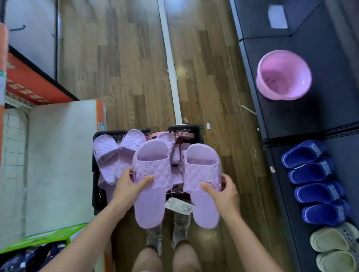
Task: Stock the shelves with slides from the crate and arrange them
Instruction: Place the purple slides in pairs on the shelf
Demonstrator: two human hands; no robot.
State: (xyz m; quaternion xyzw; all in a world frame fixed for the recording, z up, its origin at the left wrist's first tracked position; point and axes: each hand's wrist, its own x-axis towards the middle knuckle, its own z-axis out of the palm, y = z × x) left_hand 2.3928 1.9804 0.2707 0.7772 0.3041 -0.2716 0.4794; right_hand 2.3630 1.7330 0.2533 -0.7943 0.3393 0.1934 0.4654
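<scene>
Now held just above the black crate [98, 195], toes pointing away: a pair of lilac slides. Left slide [153, 169] taken by the left grip [128, 186], thumb across the quilted strap, fingers round its edge. Right slide [201, 161] clasped the same way at the strap's outer side by the right grip [224, 193]. Seemingly joined by a thin string, with a paper tag [178, 207] dangling between them.

Probably light moulded foam: soft, slightly bendy, matte rather than slippery, not fragile. Best taken at the strap or round the sole's waist, minding the string.

More lilac slides [106, 153] heaped in the crate, something pinkish beneath barely showing; count impossible to tell. Dark shelf [355, 167] on the right lined with blue slides [311, 169] and beige slides [332, 242], the last cut off at the frame edge. Tag print too small to read.
</scene>
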